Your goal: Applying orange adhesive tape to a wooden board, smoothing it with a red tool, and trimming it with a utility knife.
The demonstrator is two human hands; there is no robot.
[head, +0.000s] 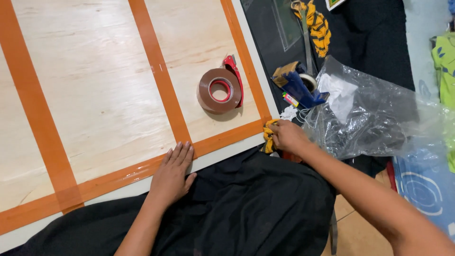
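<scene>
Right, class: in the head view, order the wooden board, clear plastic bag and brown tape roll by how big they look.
1. Wooden board
2. Clear plastic bag
3. Brown tape roll

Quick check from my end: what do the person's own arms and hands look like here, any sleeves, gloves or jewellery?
Both forearms are bare as far as the frame shows, with no sleeves reaching them. The left hand and the right hand wear no gloves, and no watch, bracelet or ring is visible. The nails look short and unpainted, though they are small in this view.
</scene>
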